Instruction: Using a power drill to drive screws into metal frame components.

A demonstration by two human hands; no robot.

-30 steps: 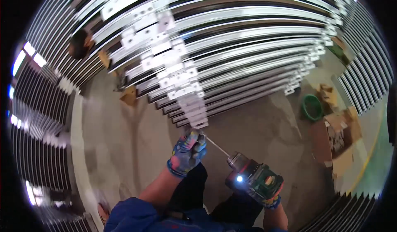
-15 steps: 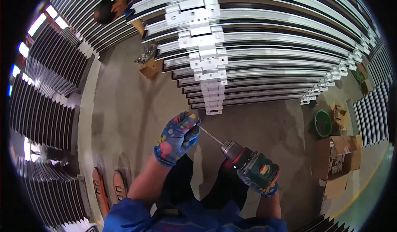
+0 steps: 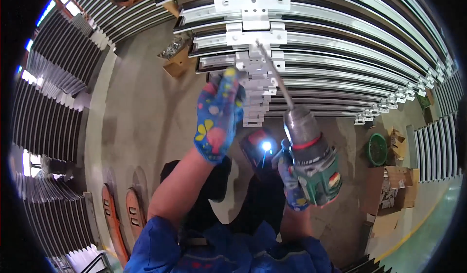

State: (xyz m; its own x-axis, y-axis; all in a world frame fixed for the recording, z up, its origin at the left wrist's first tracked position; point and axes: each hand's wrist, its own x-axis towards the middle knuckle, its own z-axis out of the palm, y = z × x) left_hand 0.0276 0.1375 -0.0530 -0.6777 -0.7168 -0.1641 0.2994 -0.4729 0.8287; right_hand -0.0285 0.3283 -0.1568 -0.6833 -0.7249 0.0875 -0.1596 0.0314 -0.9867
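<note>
The right hand (image 3: 293,185) grips the drill (image 3: 314,154) right of centre; left of it, the left hand (image 3: 216,117), its grasp unclear.

The grey concrete floor (image 3: 141,107) carries an open cardboard box (image 3: 175,68) of small metallic parts (image 3: 173,48) between ten and eleven o'clock, a green tub (image 3: 370,147) beside a small carton (image 3: 399,145) at three, a larger open carton (image 3: 373,193) at four, and two orange forks (image 3: 113,219) at eight.
</note>
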